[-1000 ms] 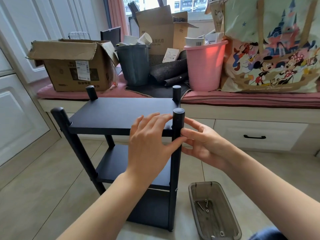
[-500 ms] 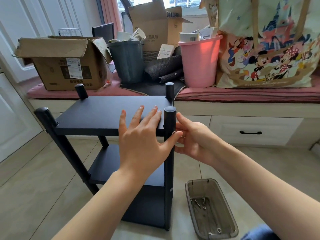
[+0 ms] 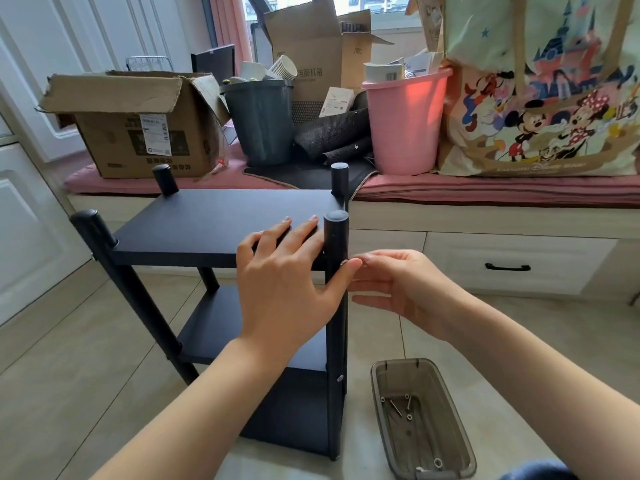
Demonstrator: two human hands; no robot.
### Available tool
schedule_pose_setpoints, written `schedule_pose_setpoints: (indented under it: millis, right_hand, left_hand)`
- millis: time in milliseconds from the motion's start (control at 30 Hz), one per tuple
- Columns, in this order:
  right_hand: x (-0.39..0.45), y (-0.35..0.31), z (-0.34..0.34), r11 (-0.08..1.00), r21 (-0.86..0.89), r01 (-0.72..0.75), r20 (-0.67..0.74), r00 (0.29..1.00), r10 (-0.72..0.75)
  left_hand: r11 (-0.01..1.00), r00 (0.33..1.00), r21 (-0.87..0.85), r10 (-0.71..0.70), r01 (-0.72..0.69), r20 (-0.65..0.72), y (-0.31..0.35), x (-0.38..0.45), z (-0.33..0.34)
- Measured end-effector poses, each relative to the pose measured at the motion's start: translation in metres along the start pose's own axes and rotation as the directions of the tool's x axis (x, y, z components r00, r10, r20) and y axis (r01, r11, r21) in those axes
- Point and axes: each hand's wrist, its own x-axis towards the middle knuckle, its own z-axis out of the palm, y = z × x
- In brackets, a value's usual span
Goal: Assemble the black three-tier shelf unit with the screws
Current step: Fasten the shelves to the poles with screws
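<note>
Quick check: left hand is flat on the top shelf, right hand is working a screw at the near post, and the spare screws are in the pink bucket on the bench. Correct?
Not quite. The head view shows the spare screws in the clear grey tray on the floor, not in the pink bucket. The rest stands: left hand flat on the top shelf, right hand at a screw on the near post.

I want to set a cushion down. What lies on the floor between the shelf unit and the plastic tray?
Head view: bare tile between shelf unit and plastic tray.
</note>
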Motion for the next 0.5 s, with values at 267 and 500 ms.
schedule_pose_setpoints:
  millis: [267, 500]
  right_hand:
    - [-0.001, 0.073, -0.067, 0.914, -0.344, -0.215, -0.032, 0.975, 0.218]
    - [0.021, 0.193, -0.116, 0.796, -0.404, -0.450, -0.190, 0.893, 0.409]
  left_hand:
    - [0.996, 0.986, 0.039, 0.079, -0.074, -0.144, -0.003, -0.002, 0.012]
    - [0.994, 0.971, 0.064, 0.105, -0.093, -0.215, -0.003, 0.000, 0.021]
